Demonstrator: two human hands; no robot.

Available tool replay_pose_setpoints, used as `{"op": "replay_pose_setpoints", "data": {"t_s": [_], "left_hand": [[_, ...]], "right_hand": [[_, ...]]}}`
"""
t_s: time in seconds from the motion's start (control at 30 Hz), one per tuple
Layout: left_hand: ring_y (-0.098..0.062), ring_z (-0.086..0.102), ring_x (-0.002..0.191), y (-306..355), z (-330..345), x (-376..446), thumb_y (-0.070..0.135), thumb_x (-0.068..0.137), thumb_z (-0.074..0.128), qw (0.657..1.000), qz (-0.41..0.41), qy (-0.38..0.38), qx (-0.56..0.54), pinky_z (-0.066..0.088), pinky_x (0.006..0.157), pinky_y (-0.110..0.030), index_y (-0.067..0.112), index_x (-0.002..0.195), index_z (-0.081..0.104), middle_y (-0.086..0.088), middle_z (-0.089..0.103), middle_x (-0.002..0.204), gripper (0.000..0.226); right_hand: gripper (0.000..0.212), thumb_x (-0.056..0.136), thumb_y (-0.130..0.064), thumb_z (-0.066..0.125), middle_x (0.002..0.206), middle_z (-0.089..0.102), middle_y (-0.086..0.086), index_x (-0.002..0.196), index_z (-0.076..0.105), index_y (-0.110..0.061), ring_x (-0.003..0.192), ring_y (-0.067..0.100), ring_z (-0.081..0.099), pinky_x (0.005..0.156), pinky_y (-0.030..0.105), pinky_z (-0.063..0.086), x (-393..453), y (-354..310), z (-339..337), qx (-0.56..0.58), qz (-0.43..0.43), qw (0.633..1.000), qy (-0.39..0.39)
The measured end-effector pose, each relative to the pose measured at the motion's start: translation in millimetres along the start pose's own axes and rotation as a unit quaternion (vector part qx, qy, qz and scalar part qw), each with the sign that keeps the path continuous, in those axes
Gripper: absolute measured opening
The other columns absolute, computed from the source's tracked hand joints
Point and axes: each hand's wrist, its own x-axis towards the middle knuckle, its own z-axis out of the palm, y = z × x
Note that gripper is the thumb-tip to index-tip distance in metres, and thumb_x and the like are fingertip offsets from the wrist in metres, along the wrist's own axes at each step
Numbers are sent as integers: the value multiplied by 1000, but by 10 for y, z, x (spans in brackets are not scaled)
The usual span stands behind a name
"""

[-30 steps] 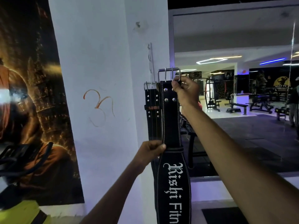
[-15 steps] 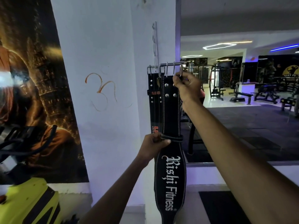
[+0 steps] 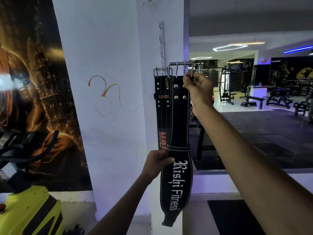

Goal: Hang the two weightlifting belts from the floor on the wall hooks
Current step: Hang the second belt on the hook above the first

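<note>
Frame centre: right hand (image 3: 197, 89) pinches Rishi belt (image 3: 177, 175) buckle (image 3: 180, 69); left hand (image 3: 156, 164) grips mid-strap. USI belt (image 3: 161, 116) hangs behind. Likely: raise buckle onto hook rail (image 3: 162, 43), steady the strap.

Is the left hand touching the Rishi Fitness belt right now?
Touching. The head view shows the left hand pinching the left edge of the Rishi Fitness belt just below its loop, thumb lying across the black face beside the lettering.

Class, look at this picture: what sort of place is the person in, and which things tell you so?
Almost certainly a gym. Weight machines and a bench stand on the floor behind, and the hands hold a weightlifting belt lettered "Fitness" beside another belt on the pillar.
</note>
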Motion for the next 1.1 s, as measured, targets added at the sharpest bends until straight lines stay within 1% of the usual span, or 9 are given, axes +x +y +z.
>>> {"op": "replay_pose_setpoints", "data": {"t_s": [0.17, 0.23, 0.3, 0.43, 0.53, 0.67, 0.83, 1.0, 1.1], "left_hand": [[-17, 74, 79, -279, 2, -100, 12, 79, 79, 996, -15, -36, 79, 63, 81, -42, 10, 81, 78, -10, 80, 83, 3], [-12, 70, 72, -212, -9, -82, 14, 81, 80, 996, -22, -34, 75, 58, 74, -31, 16, 73, 77, -2, 77, 74, 9], [-9, 63, 70, -20, -29, 11, 29, 83, 78, 999, -15, -11, 43, 51, 73, -27, 19, 72, 75, 8, 70, 71, 15], [-17, 75, 92, 673, -145, 342, 62, 85, 62, 993, 57, 106, -11, 62, 92, -43, 28, 82, 78, 0, 80, 91, 37], [-16, 69, 96, 1249, -220, 614, 47, 94, 67, 969, 150, 198, -17, 58, 99, -51, 26, 91, 63, 0, 73, 95, 21], [11, 66, 95, 1783, -190, 870, 21, 98, 67, 956, 233, 180, 5, 56, 84, -19, 20, 118, 41, 7, 60, 114, 33], [-26, 74, 94, 1844, -121, 1092, 14, 102, 58, 944, 242, 169, 149, 57, 83, -38, 15, 129, 36, -12, 76, 108, 35], [-8, 75, 84, 1868, -31, 1209, 3, 97, 62, 932, 269, 218, 107, 56, 75, -13, 18, 128, 36, 4, 75, 94, 44], [-12, 77, 84, 1861, -31, 1387, 0, 95, 63, 927, 278, 232, 99, 59, 74, -21, 24, 118, 47, 4, 77, 93, 37]], "right_hand": [[18, 85, 1, 72, 72, 69, -4, 102, 69, -4, 60, -5, 65, 71, 16, 56, -53, 51, -34, -8, -9, 1000, -12], [18, 85, 1, 71, 72, 69, -4, 102, 69, -3, 61, -4, 66, 73, 19, 56, -61, 95, -61, -10, -7, 1000, -10], [16, 85, 1, 71, 74, 71, 3, 100, 70, -3, 62, 0, 64, 75, 24, 56, -68, 113, -71, -7, 0, 1000, -8], [19, 85, 0, 72, 93, 75, 19, 89, 68, -18, 65, 3, 65, 71, 18, 55, -82, 143, -77, 1, 7, 1000, -12], [15, 85, -4, 72, 84, 75, 4, 94, 70, -15, 67, 3, 66, 66, 14, 54, -94, 183, -77, -6, 11, 1000, -24], [18, 85, -7, 74, 78, 73, 7, 103, 70, -8, 67, 9, 67, 59, 16, 54, -36, 224, -80, 3, 21, 999, -43], [42, 81, -12, 79, 85, 67, -3, 115, 54, -16, 69, 3, 63, 61, 18, 51, 97, 233, -115, 6, 12, 1000, 8], [35, 83, -12, 74, 113, 49, 9, 107, 48, -12, 90, 1, 49, 75, 28, 52, 377, 307, -145, -166, -160, 972, -51], [26, 86, -14, 72, 121, 49, 6, 109, 58, -17, 94, -6, 49, 84, 29, 54, 570, 400, -135, -189, -174, 962, -89]]}}
